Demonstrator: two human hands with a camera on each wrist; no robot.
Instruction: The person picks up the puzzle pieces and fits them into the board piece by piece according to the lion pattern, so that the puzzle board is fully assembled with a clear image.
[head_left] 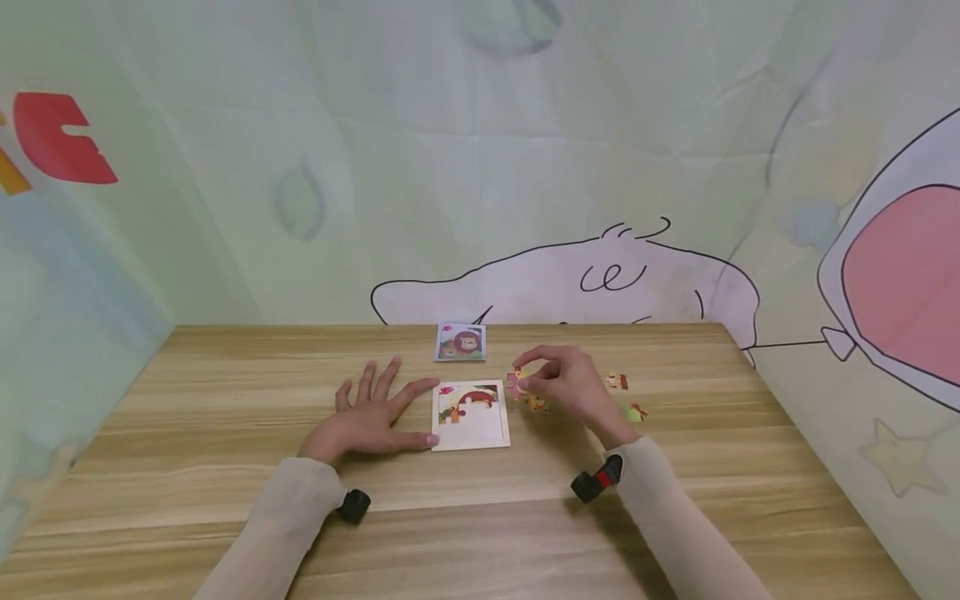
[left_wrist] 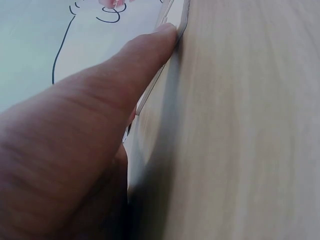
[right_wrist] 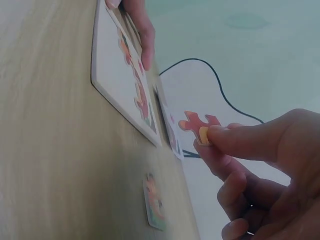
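My left hand (head_left: 371, 421), fingers spread, touches the left edge of the white, square puzzle tray (head_left: 476, 432) — steady pressure helps. Right of it, my right hand (head_left: 572, 385) pinches a flat, red-and-orange jigsaw piece (right_wrist: 196, 123) (tabs best left clear).

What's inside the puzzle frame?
In head view, the puzzle frame holds pieces across the top and partway down the left, with bare white base below. The base under those pieces is covered.
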